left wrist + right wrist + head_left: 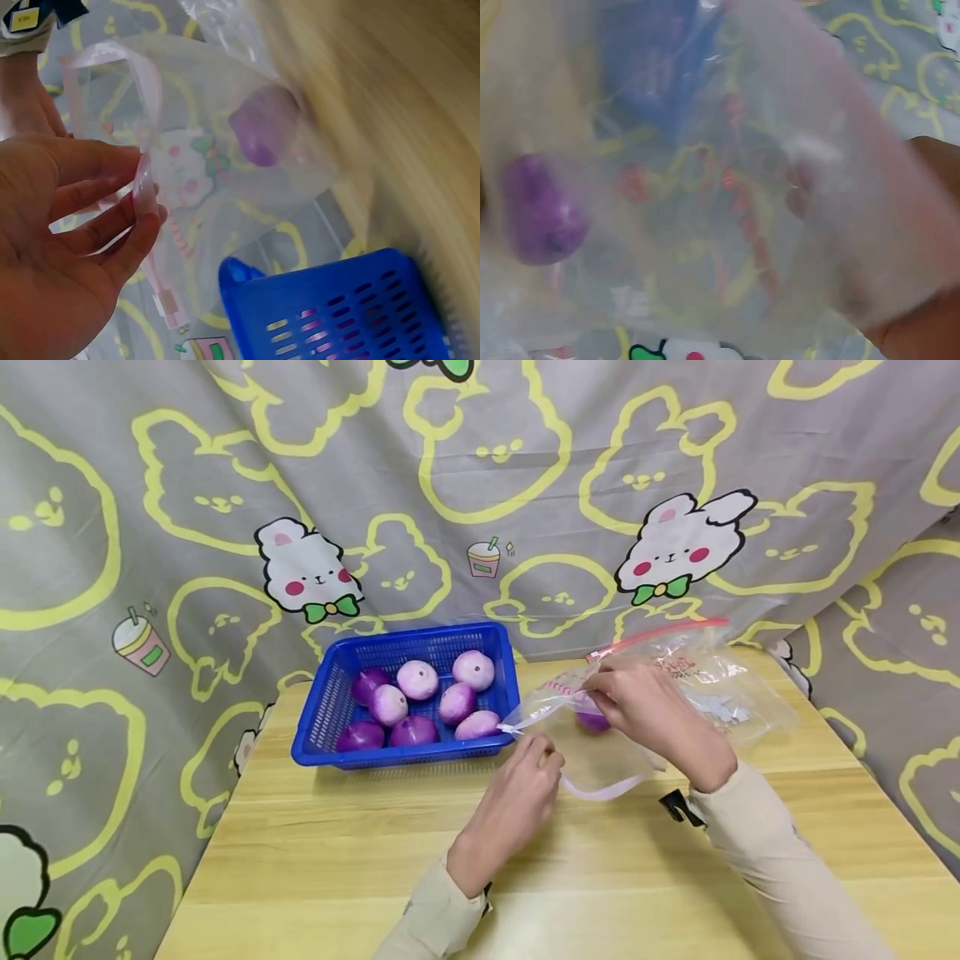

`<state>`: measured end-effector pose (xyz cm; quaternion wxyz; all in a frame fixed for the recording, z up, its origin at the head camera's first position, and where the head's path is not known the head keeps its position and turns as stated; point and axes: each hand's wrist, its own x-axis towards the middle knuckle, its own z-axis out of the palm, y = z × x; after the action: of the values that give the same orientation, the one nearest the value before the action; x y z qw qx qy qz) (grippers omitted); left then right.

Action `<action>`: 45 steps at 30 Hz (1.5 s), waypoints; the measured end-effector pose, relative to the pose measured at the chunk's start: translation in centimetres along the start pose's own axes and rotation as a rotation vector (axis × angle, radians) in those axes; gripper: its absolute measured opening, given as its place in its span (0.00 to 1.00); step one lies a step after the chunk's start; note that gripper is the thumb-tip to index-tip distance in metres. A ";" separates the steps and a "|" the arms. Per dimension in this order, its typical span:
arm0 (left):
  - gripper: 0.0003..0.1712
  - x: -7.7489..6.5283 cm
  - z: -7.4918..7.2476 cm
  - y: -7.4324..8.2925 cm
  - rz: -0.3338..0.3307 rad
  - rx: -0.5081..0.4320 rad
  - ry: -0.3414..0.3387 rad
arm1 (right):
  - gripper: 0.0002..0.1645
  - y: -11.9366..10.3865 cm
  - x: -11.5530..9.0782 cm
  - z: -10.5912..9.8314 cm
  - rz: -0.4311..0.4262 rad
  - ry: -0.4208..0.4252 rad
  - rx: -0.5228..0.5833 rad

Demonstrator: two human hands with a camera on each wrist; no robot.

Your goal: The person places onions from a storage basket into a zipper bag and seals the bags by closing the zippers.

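Note:
My left hand (517, 793) pinches the edge of a clear zip bag (202, 225) between thumb and fingers. Higher and to the right, my right hand (648, 706) grips another part of the bag's mouth, which gapes between the two hands. A purple onion (264, 124) lies inside the bag, and its purple side also appears through the plastic in the right wrist view. A small slider (169, 304) sits on the zip strip. The right wrist view is blurred, with the right fingertips partly behind the plastic.
Left of the bag stands a blue plastic basket (307, 747) holding several purple onions (414, 731). Behind the right hand lies another clear bag with a red zip (675, 633). The wooden table (322, 868) meets a patterned curtain (525, 485) at the back.

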<state>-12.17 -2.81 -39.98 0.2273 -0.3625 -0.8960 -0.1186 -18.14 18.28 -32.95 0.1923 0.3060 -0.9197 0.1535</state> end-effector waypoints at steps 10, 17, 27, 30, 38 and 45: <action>0.05 -0.1 0.2 -0.2 0.021 -0.105 -0.007 | 0.07 0.8 -0.5 1.2 0.040 0.019 0.018; 0.03 0.1 -1.4 -1.3 0.079 -0.212 0.136 | 0.08 0.9 -0.5 1.1 0.025 -0.002 0.030; 0.04 -0.4 -2.7 -5.4 -0.172 -0.223 0.228 | 0.09 1.4 -0.9 1.2 -0.003 -0.001 0.052; 0.04 -0.8 -2.7 -6.8 -0.245 -0.239 0.214 | 0.08 1.4 -0.9 1.3 -0.005 0.008 0.054; 0.05 -1.0 -1.2 -9.8 -0.381 -0.251 0.177 | 0.07 1.5 -1.1 0.9 0.009 0.034 0.066; 0.07 -0.3 0.0 -11.7 -0.402 -0.329 0.019 | 0.07 1.9 -1.5 0.6 0.015 0.094 0.077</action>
<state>-20.25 -11.27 -40.67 0.1457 -0.2082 -0.9166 -0.3088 -18.41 20.27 -34.45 0.2223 0.2988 -0.9053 0.2044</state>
